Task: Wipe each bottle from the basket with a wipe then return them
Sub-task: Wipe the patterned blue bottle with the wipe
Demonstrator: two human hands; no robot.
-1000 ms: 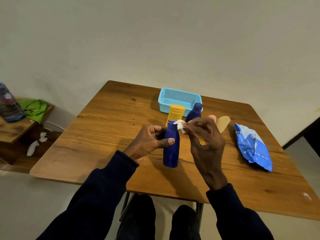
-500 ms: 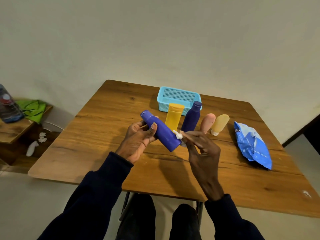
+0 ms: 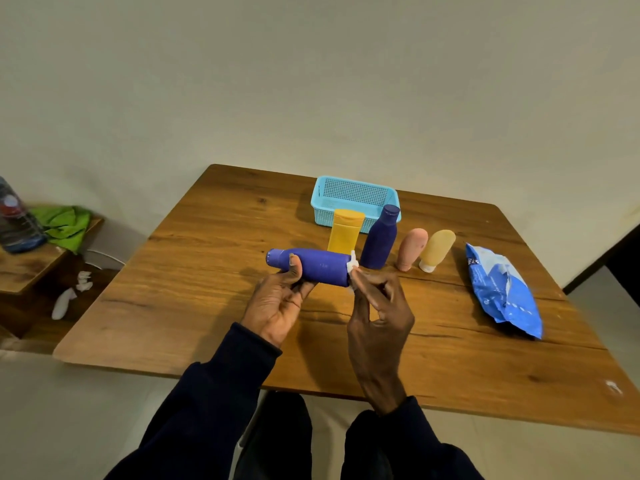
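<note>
- While both dark sleeves reach in from the near edge, the left hand (image 3: 277,303) keeps a closed grip on a blue bottle (image 3: 311,266), thumb over its upper side and fingers beneath.
- That bottle lies roughly level above the worktop (image 3: 194,271), cap end pointing left beyond the thumb, base end pointing right.
- At the base end, the right hand (image 3: 379,317) pinches a small white wipe (image 3: 352,265) between thumb and fingertips; the wipe seems to touch the bottle's base, though it is too small to be sure.
- Just behind the held bottle stand a yellow bottle (image 3: 344,232) and a second dark blue bottle (image 3: 380,239), both upright.
- To their right stand a pink tube (image 3: 411,248) and a pale yellow tube (image 3: 436,249), side by side, caps down.
- Further right lies a blue wipes pack (image 3: 502,289), flat on the worktop.
- Farthest back sits a light blue basket (image 3: 355,197), directly behind the yellow bottle.
</note>
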